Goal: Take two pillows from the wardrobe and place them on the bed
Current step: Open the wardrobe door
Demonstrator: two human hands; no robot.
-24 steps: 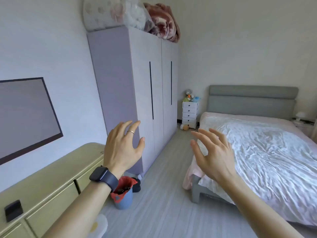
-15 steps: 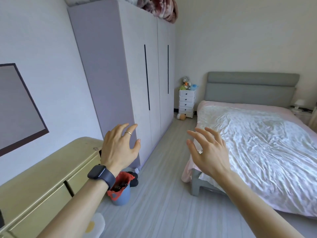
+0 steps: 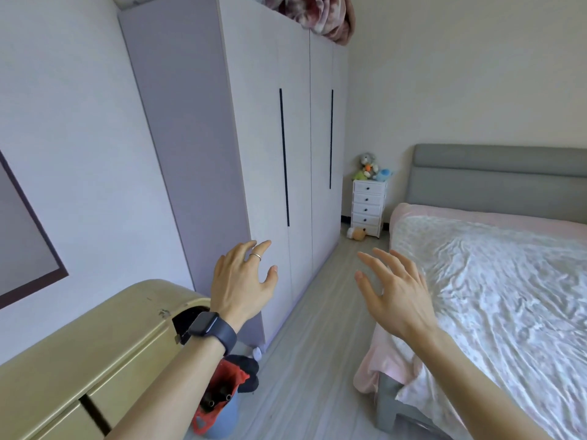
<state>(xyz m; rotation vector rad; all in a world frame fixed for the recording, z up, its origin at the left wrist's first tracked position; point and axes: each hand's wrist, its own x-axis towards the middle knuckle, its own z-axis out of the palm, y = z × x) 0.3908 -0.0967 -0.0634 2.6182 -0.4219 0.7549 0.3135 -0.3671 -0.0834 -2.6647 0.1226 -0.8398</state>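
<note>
Wardrobe (image 3: 263, 154) flat matte doors shut, crinkled bed (image 3: 495, 281) cover, both hands' fingers (image 3: 262, 247) spread, empty

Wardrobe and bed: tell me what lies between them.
In the head view, only a strip of bare wood floor separates the wardrobe from the bed; the open hands hover over it.

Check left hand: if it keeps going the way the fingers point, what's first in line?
Probably the wardrobe door: the left hand, open and empty, points at its closed front. The gap is unclear.
</note>
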